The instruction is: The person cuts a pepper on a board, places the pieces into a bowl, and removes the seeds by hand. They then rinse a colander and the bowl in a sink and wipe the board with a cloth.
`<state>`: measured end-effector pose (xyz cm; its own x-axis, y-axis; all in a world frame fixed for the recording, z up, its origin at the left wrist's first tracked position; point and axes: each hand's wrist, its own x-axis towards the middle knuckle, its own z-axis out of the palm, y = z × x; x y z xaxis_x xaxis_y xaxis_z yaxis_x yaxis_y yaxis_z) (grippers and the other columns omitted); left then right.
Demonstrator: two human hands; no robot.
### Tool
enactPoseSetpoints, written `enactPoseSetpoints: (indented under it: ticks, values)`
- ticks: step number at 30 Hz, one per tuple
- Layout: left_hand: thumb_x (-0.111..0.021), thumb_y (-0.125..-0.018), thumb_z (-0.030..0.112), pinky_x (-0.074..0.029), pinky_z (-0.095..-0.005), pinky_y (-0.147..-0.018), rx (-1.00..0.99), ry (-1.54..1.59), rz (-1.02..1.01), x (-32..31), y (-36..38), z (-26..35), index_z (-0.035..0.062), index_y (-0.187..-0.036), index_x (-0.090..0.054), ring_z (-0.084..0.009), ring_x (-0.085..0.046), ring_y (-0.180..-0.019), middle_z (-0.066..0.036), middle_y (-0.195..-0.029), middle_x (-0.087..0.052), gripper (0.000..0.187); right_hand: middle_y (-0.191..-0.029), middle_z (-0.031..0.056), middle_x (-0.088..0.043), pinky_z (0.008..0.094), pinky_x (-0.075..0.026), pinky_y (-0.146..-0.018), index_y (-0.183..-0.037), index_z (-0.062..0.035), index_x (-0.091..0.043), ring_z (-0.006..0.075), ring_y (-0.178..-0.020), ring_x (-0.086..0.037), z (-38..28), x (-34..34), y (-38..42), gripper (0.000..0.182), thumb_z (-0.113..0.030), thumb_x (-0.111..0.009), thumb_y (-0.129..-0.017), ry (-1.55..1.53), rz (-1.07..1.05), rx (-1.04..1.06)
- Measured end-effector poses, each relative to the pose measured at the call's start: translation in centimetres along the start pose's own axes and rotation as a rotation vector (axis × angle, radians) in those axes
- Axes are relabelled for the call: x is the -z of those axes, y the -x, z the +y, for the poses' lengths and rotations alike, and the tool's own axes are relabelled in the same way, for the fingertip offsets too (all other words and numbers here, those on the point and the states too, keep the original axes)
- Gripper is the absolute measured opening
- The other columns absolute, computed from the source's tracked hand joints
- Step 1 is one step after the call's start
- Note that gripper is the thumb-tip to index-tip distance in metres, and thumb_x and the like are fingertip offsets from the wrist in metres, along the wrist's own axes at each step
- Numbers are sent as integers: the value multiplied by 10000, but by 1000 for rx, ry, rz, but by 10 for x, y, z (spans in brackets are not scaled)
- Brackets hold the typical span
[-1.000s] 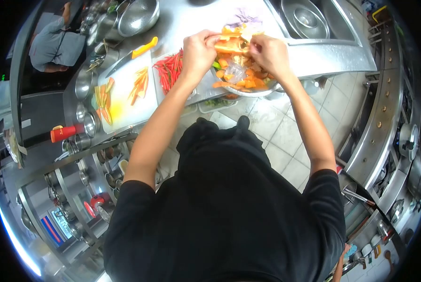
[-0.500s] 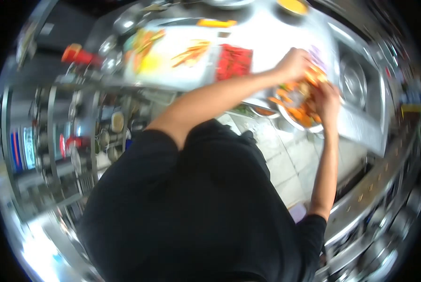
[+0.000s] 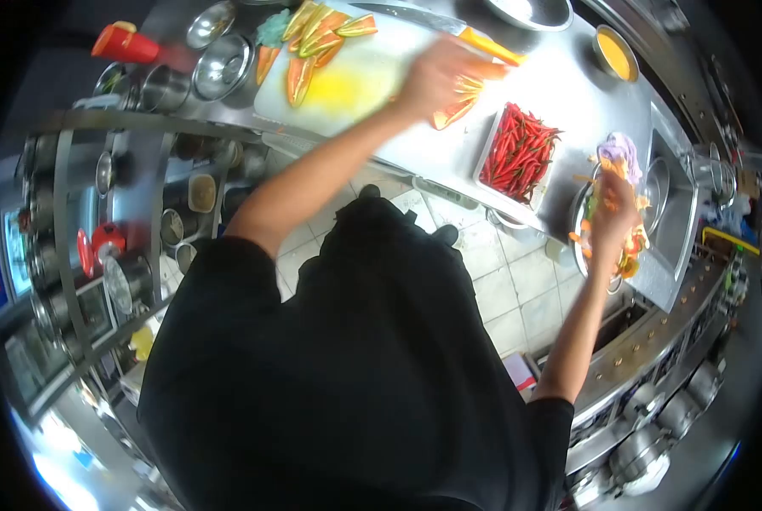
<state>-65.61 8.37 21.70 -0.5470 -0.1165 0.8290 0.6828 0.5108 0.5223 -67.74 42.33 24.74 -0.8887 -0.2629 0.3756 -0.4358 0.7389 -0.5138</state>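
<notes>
My left hand [image 3: 441,77], smeared by motion, is over the right end of the white cutting board [image 3: 368,64] with its fingers stretched out. Close under it lie thin orange wedges with pale green-yellow skin [image 3: 456,106]. More wedges [image 3: 317,38] are piled at the board's left end. My right hand [image 3: 615,209] is above a metal bowl [image 3: 578,213] of orange and green scraps. Its fingers are closed on an orange piece [image 3: 617,168], partly hidden. A knife with a yellow handle [image 3: 492,47] lies along the board's far edge.
A tray of red chillies [image 3: 521,153] stands between board and bowl. Beyond the bowl are a purple cloth [image 3: 617,149] and a sink [image 3: 675,187]. A bowl of yellow liquid [image 3: 615,55] and metal bowls [image 3: 223,66] stand around. Pot shelves [image 3: 74,247] line the left.
My left hand has left the bowl and moved left to the cutting board. My right hand has stayed at the bowl. The view has shifted, showing the chilli tray fully.
</notes>
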Motion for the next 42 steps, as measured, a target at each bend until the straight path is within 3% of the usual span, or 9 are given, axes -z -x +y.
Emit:
enactPoseSetpoints:
  ticks: [5,9,12,15,19,22,31,37,42]
  values:
    - [-653,-776,27,-474,-296,-591,875,-72,452,146,37,-117,-23,-840,-556,-172,-605,-664,-85,-695,-585,127,-977,170,-625,418,-499,-749,-1048,-65,-624,339,-859,-624,-107,-170,-52,319,-249,-654,-789,43,-241,40]
    - [-647,-778,6,-485,-271,-562,1015,-34,441,191,50,-137,-16,-943,-547,-177,-627,-654,-80,-790,-601,194,-947,214,-565,416,-513,-722,-919,-20,-602,372,-834,-614,-113,-268,-76,297,-272,-624,-763,421,-341,247]
    - [-621,-804,-11,-496,-241,-552,610,-641,344,198,59,-98,9,-1029,-538,-168,-629,-646,-89,-963,-595,241,-965,206,-538,406,-503,-718,-902,-22,-600,362,-848,-594,-133,-276,-78,215,-158,-611,-736,448,-294,109]
    - [-604,-828,-2,-526,-286,-591,631,-445,274,171,61,-50,31,-1094,-523,-207,-639,-676,-101,-1103,-554,280,-965,197,-516,407,-486,-754,-893,-23,-600,348,-848,-578,-131,-265,-80,190,-40,-610,-704,74,-259,259]
    - [-459,-934,367,-504,-380,-721,1389,880,60,104,41,-18,62,-1184,-480,-259,-626,-820,-129,-1095,-595,395,-1006,174,-508,398,-464,-832,-907,-42,-605,320,-929,-547,-167,-185,-71,273,31,-628,-645,-391,-438,455]
    - [-425,-943,400,-517,-386,-719,1467,1158,-159,54,-10,3,23,-1204,-504,-252,-626,-869,-151,-1089,-590,465,-1035,124,-522,365,-476,-777,-941,-64,-599,302,-968,-547,-170,-108,-55,237,17,-566,-721,-368,-435,753]
    - [-503,-909,43,-554,-261,-530,671,415,-493,-174,-53,112,-56,-995,-626,-170,-653,-693,-113,-884,-652,180,-1037,207,-524,412,-484,-767,-911,-38,-625,355,-895,-578,-16,44,-5,161,-92,-641,-759,20,288,175]
    - [-547,-882,37,-534,-261,-532,216,18,-510,-290,-17,152,-39,-951,-663,-161,-649,-659,-105,-769,-671,155,-932,208,-568,439,-509,-707,-812,2,-650,369,-766,-610,83,72,28,132,-87,-633,-716,-77,226,-198]
    - [-517,-901,41,-523,-234,-513,451,88,-536,-312,-2,149,-39,-980,-653,-172,-642,-566,-123,-783,-673,177,-925,175,-619,361,-506,-698,-793,31,-647,331,-757,-618,118,75,34,127,-65,-628,-712,-162,186,-243]
